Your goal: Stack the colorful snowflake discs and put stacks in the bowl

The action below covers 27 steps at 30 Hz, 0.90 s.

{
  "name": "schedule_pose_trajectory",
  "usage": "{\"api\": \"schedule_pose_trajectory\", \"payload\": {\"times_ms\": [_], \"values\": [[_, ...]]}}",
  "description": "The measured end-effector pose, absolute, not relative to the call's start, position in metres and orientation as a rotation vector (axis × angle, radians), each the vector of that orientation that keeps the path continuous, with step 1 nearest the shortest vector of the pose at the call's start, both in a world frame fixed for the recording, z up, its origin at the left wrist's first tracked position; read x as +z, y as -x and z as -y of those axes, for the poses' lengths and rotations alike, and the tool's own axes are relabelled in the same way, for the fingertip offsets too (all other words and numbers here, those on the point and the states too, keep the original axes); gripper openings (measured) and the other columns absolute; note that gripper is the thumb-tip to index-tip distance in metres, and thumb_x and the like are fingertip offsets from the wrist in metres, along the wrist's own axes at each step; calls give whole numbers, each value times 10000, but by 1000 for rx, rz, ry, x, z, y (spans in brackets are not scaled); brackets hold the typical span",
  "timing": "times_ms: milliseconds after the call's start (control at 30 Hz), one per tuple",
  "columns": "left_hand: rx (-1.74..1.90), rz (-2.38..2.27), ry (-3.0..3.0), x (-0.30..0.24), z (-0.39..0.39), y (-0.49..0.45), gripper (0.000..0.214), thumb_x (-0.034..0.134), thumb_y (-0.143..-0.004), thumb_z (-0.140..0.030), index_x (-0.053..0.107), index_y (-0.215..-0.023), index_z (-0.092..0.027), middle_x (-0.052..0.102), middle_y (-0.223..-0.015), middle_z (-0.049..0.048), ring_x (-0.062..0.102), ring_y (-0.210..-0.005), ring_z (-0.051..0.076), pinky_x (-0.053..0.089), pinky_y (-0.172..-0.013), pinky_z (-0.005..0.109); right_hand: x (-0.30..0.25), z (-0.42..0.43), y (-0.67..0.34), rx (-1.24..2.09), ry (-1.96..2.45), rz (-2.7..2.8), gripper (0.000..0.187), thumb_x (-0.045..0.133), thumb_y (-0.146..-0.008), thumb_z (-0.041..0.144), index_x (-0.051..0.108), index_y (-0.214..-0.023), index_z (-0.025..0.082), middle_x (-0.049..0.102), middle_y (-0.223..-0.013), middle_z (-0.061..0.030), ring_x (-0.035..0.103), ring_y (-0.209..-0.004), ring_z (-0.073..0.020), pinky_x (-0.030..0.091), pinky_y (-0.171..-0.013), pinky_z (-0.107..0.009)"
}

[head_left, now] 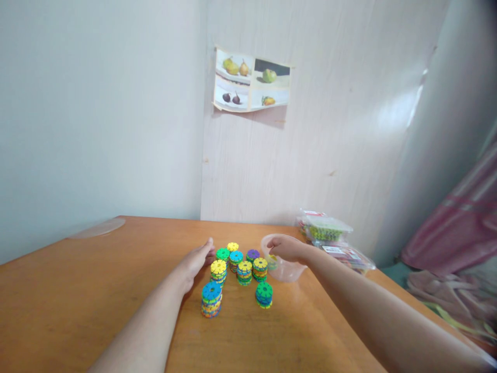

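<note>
Several short stacks of notched plastic discs stand on the wooden table, among them a blue-topped stack [212, 291], a green-topped stack [264, 290] and a purple-topped stack [253, 254]. My left hand [200, 262] rests along the left side of the group, fingers stretched forward and holding nothing visible. At the right, my right hand [286, 249] reaches over a clear plastic bowl [289, 273] with its fingers curled downward. Yellow and green discs [273, 260] show through the bowl's wall below those fingertips. Whatever the fingers grip is hidden.
Clear plastic packs [328, 228] are piled at the table's back right, behind the bowl. A translucent round lid [99, 228] lies at the far left edge of the table [97, 300]. Fruit pictures [252, 80] hang on the wall; pink cloth [450, 233] hangs at right.
</note>
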<state>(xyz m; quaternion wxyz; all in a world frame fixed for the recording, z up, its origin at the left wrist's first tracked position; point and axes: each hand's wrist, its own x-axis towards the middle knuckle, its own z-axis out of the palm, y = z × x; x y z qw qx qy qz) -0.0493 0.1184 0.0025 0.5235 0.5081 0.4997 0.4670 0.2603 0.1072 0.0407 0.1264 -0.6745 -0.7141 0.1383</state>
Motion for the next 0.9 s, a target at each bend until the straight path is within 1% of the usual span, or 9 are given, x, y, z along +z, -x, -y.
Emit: {"api": "schedule_pose_trajectory", "payload": {"times_ms": [267, 367, 467, 567, 667, 733, 800, 867, 900], "values": [[1104, -1193, -1206, 1, -120, 49, 768, 638, -600, -823, 683, -983, -160, 712, -1127, 117, 635, -1103, 275, 433, -1000, 350, 46, -101, -260, 425, 1947, 2076, 425, 610, -718, 205, 720, -1126, 242, 725, -1095, -41, 640, -978, -219, 448, -848, -295], [1106, -1190, -1207, 1, -120, 49, 750, 644, -612, -810, 684, -986, -161, 713, -1127, 113, 637, -1100, 271, 436, -999, 346, 46, -99, -260, 405, 1936, 2061, 420, 613, -708, 196, 727, -1110, 239, 723, -1100, -47, 640, -980, -219, 450, -852, -297], [1111, -1189, -1208, 1, -120, 49, 711, 639, -650, -787, 685, -984, -161, 716, -1124, 113, 637, -1099, 268, 447, -985, 343, 48, -98, -260, 369, 1913, 2039, 413, 607, -711, 182, 718, -1107, 222, 726, -1065, -50, 642, -943, -208, 454, -801, -275], [1120, -1188, -1206, 1, -120, 50, 669, 629, -687, -765, 686, -970, -161, 722, -1106, 112, 640, -1096, 264, 467, -955, 335, 55, -92, -259, 303, 1871, 2011, 379, 564, -751, 175, 689, -1109, 174, 720, -995, -58, 634, -881, -185, 439, -730, -249], [1125, -1188, -1198, 0, -120, 50, 637, 644, -693, -743, 687, -956, -164, 730, -1076, 106, 650, -1073, 255, 480, -934, 329, 66, -74, -253, 255, 1791, 2034, 268, 541, -792, 211, 680, -1017, 167, 701, -910, -32, 613, -810, -154, 402, -659, -224], [1128, -1192, -1192, 0, -121, 49, 628, 650, -688, -741, 687, -943, -168, 738, -1043, 102, 650, -1065, 258, 484, -927, 337, 73, -55, -246, 259, 1706, 2128, 183, 551, -805, 255, 676, -911, 174, 679, -800, -7, 590, -725, -136, 365, -599, -213], [1130, -1193, -1189, 0, -120, 49, 628, 652, -679, -746, 687, -932, -173, 741, -1027, 99, 642, -1077, 266, 485, -928, 347, 76, -33, -238, 291, 1644, 2245, 172, 571, -812, 303, 672, -878, 180, 659, -734, 9, 560, -643, -116, 328, -560, -210], [1126, -1189, -1189, 1, -120, 49, 641, 654, -664, -756, 687, -930, -174, 740, -1037, 98, 637, -1089, 267, 482, -935, 347, 75, -13, -231, 338, 1635, 2372, 196, 619, -779, 311, 683, -924, 196, 667, -746, 14, 553, -630, -114, 304, -539, -210], [1124, -1186, -1190, 1, -120, 49, 651, 655, -656, -763, 687, -930, -173, 739, -1044, 98, 637, -1091, 265, 480, -939, 343, 74, -5, -228, 347, 1652, 2395, 244, 638, -763, 313, 686, -977, 205, 677, -765, 11, 558, -634, -118, 304, -541, -211]]}}
